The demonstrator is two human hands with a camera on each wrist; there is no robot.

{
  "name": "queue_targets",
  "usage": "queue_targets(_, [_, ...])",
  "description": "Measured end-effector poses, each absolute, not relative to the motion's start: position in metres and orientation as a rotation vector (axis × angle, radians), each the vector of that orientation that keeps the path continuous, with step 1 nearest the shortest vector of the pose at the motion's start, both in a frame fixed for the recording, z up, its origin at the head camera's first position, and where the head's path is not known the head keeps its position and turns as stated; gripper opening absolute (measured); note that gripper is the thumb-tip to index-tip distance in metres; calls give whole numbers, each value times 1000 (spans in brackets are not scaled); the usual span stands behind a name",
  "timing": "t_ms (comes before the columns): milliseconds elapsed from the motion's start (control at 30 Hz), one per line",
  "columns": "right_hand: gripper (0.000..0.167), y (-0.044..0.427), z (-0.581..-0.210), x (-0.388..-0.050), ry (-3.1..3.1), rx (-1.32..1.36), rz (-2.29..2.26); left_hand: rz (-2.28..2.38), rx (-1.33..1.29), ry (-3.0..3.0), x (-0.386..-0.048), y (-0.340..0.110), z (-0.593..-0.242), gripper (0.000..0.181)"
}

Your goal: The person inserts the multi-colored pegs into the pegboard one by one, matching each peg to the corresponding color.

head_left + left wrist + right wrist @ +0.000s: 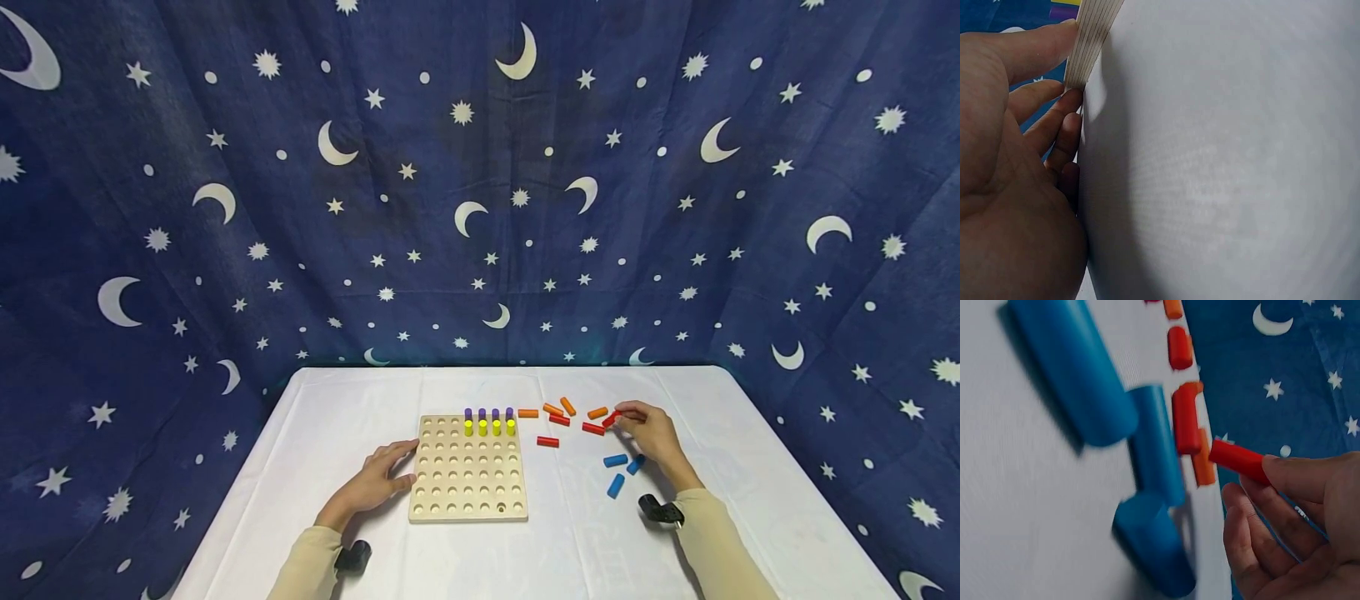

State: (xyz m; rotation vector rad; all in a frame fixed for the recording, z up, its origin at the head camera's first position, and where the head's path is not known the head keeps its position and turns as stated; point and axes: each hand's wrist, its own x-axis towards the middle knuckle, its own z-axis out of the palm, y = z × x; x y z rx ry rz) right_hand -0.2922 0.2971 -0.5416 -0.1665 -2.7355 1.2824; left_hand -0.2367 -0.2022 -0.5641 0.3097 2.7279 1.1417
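Observation:
A square wooden board (460, 469) with rows of round holes lies on the white table; yellow pegs (482, 428) and purple pegs (482, 413) stand in its two far rows, toward the right. My left hand (372, 483) touches the board's left side with thumb and fingertips; in the left wrist view the thumb and fingers meet the board's edge (1090, 44). My right hand (651, 432) pinches a red peg (1239, 462) between thumb and finger, in the right wrist view, with the other fingers loosely bent.
Right of the board lie loose red pegs (548, 442), orange pegs (528, 413) and, nearer to me, three blue pegs (616, 486). A dark blue curtain (420, 250) with moons and stars hangs behind the white table (360, 392).

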Motion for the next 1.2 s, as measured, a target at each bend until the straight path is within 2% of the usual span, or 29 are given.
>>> queue_targets(667, [33, 259, -496, -271, -2572, -35, 1583, 1132, 306, 2730, -237, -202, -564, 63])
queue_targets(933, [31, 243, -489, -265, -2561, 12, 1641, 1117, 345, 2749, -236, -202, -564, 63])
queue_targets(1200, [25, 227, -487, -262, -2498, 168, 1715, 1104, 353, 2755, -236, -202, -564, 63])
